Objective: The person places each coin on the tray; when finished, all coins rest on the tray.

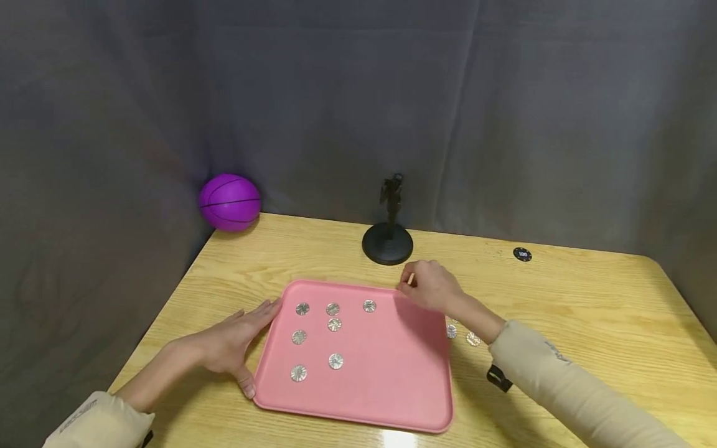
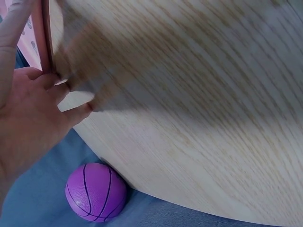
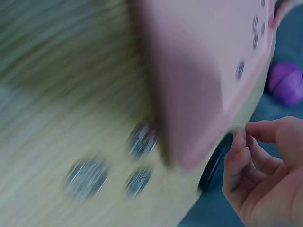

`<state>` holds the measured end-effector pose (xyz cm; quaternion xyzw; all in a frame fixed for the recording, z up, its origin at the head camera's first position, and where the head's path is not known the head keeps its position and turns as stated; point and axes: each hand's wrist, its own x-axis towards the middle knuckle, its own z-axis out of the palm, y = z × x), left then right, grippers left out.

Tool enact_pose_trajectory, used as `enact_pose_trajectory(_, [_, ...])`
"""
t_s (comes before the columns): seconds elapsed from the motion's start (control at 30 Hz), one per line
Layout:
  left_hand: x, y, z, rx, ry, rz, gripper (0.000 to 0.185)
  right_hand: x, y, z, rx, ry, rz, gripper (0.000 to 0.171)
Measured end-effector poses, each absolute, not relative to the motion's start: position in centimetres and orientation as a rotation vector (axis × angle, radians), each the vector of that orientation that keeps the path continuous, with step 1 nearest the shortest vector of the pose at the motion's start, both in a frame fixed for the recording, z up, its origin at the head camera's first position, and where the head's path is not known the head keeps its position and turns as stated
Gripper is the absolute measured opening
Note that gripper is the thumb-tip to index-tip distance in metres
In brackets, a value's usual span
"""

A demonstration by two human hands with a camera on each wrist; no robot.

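Note:
My left hand [image 1: 231,339] rests on the left rim of the pink tray [image 1: 392,386], thumb near its front corner and fingers spread toward the back. Silver coins lie flat on the tray, among them one coin [image 1: 369,305] toward the back and another [image 1: 299,373] near the front left. Above the back rim is my right hand [image 1: 431,285], with thumb and index fingertips pinched together. A small greyish edge, seemingly a coin, shows at these fingertips [image 3: 240,137]; most of it is hidden. More coins [image 3: 87,178] lie on the table right of the tray.
Behind the tray stands a black stand [image 1: 388,244] with a round base. A purple ball [image 1: 230,202] sits at the table's back left corner. A black poker chip [image 1: 523,254] lies at the back right of the wooden table [image 1: 594,311]. Dark curtain [image 1: 347,112] surrounds the table.

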<state>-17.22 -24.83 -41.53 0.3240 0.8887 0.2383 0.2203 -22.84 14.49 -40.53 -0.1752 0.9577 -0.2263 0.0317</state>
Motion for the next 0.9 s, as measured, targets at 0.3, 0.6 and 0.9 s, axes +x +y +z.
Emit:
enact_pose_trajectory(0.3, [-16.7,-26.0,-41.4,0.882,2.513,0.611,0.150,-21.4,23.1,-40.5,-0.676,2.951,-0.705,0.009])
enact_pose_trajectory(0.6, [-16.5,-26.2,-41.5,0.898,2.533,0.602,0.151,-20.3,24.8,-43.2,-0.867,2.941,-0.706,0.019])
enact_pose_trajectory(0.9, [-16.6,-25.9,-41.4,0.870,2.534,0.580,0.150,-20.8,23.8,-44.3,-0.930,2.938,-0.838,0.016])
